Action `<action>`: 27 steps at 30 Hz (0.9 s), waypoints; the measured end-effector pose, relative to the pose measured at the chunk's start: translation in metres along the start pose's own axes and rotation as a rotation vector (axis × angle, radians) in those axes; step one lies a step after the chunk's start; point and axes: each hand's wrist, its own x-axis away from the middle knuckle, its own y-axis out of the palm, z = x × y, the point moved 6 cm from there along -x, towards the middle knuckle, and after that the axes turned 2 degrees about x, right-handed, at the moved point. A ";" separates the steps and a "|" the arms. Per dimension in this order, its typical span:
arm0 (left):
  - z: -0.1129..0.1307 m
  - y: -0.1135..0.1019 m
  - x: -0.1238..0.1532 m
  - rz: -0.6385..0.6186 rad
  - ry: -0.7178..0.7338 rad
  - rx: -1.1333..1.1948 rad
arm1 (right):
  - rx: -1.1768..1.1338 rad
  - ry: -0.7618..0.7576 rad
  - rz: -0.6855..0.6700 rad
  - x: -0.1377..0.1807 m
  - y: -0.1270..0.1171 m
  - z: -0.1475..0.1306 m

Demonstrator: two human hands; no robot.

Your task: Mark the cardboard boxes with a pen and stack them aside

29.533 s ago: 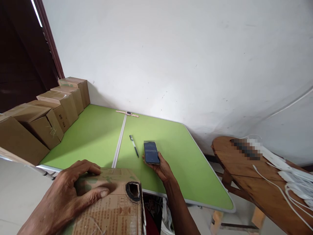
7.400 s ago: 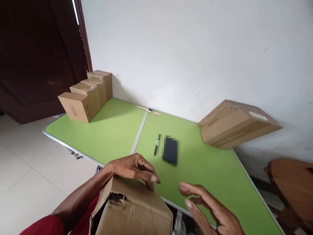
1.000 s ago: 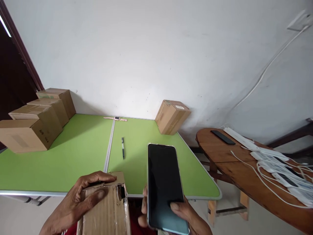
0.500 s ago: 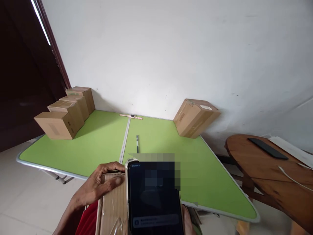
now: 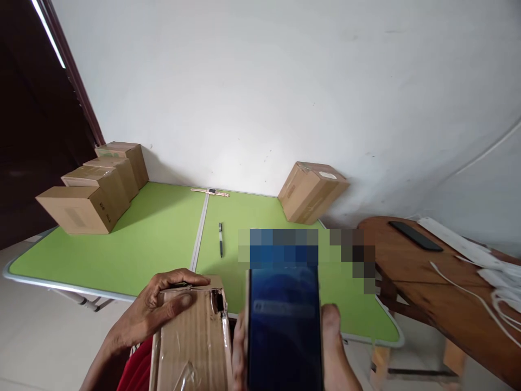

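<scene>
My right hand grips a smartphone upright at the bottom centre, thumb along its right edge, the screen lit blue and facing me. My left hand is closed over the far end of a worn cardboard box wrapped partly in clear tape, held close to my body at the near edge of the green folding table. A black pen lies on the table beyond the box.
Several brown cartons line the table's left side and one carton leans at the back right against the white wall. A wristwatch lies at the table's far edge. A wooden table at right carries a dark phone and white cables.
The phone's screen has brightened to blue and it has shifted right, away from the box. My left hand stays on the box. The view has turned slightly to the right.
</scene>
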 end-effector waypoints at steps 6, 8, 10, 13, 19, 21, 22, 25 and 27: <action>-0.006 -0.004 -0.001 0.009 0.018 0.000 | 0.065 -0.119 0.346 -0.072 -0.072 -0.047; -0.008 -0.004 -0.001 0.017 0.016 -0.006 | 0.086 -0.024 0.424 -0.100 -0.105 -0.044; -0.011 -0.004 0.000 0.006 -0.002 -0.028 | 0.086 0.060 0.444 -0.124 -0.129 -0.038; -0.016 -0.004 0.001 -0.005 -0.037 -0.057 | 0.062 0.134 0.432 -0.150 -0.148 -0.032; -0.018 -0.004 0.002 0.010 -0.036 -0.033 | -0.004 0.195 0.450 -0.184 -0.167 -0.035; -0.017 -0.004 0.003 0.033 -0.042 -0.016 | -0.018 0.223 0.469 -0.193 -0.173 -0.035; -0.016 -0.004 0.004 0.054 -0.048 -0.008 | -0.025 0.238 0.481 -0.196 -0.176 -0.035; -0.015 -0.005 0.006 0.099 -0.068 -0.001 | -0.070 0.272 0.530 -0.203 -0.184 -0.032; -0.016 -0.004 0.007 0.101 -0.074 -0.001 | -0.115 0.282 0.560 -0.204 -0.186 -0.030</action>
